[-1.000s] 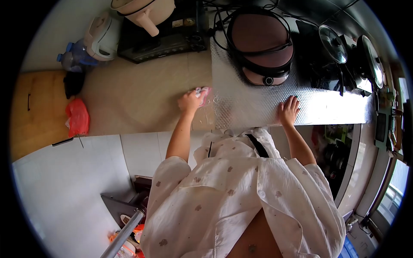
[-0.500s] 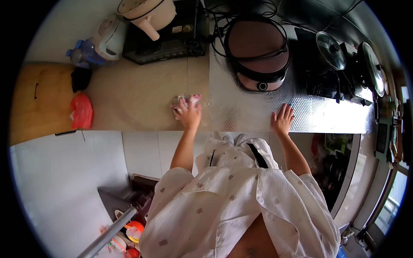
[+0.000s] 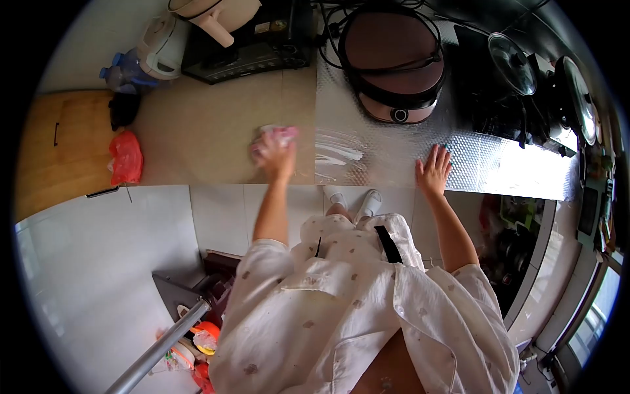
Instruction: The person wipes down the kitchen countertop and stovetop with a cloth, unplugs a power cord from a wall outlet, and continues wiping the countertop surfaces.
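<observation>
My left hand (image 3: 275, 157) presses a crumpled pink-and-white cloth (image 3: 283, 135) against the beige countertop (image 3: 203, 131), its fingers closed over the cloth and smeared by motion. A silver embossed foil sheet (image 3: 387, 157) covers the counter to the right. My right hand (image 3: 433, 173) lies flat on that foil near the front edge, fingers stretched out, holding nothing. Whitish streaks (image 3: 338, 150) mark the left side of the foil, between my hands. Behind them sits a brown electric griddle (image 3: 394, 59) with its black cord looped over the lid.
A black oven (image 3: 252, 49) with a cream pot (image 3: 216, 16) on top stands at the back left. Further left are a water jug (image 3: 128, 71) and a red plastic bag (image 3: 126, 157). A glass-lidded pan (image 3: 512, 64) rests on the stove at right.
My left hand has slid the cloth a little to the left and away from the foil's edge. The white streaks on the foil show more plainly. My right hand stays flat on the foil.
</observation>
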The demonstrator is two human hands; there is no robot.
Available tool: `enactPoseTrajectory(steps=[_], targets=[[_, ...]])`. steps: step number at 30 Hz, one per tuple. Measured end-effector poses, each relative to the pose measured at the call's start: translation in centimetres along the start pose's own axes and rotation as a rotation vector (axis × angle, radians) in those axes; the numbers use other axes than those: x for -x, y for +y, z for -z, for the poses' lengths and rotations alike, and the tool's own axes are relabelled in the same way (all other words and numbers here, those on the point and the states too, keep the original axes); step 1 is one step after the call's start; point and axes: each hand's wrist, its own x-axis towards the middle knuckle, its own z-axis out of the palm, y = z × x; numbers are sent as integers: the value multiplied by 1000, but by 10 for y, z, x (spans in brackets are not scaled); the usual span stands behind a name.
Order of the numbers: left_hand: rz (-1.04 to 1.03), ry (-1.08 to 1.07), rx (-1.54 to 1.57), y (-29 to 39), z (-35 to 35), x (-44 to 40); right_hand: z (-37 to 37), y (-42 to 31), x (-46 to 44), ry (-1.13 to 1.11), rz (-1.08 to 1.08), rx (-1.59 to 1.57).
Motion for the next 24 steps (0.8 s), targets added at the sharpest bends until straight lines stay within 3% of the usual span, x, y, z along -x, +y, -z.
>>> enactPoseTrajectory(steps=[3, 8, 11, 14, 16, 18, 20, 24], targets=[[321, -101, 107, -68, -8, -26, 13, -5, 1, 9, -7, -11], [324, -159, 70, -62, -5, -58, 2, 0, 13, 62, 16, -112], [-42, 59, 37, -41, -21, -96, -3, -18, 33, 50, -26, -230], [-289, 74, 76, -6, -9, -115, -13, -46, 54, 36, -57, -313], [-441, -100, 272, 25, 19, -96, -13, -73, 61, 38, -60, -255], [-840, -156, 148, 41, 14, -68, -15, -103, 67, -22, -146, -167], [-1128, -14, 429, 38, -11, -43, -26, -118, 63, -16, -183, -168], [-1065, 199, 253, -49, -11, -61, -34, -150, 55, -14, -241, -137]])
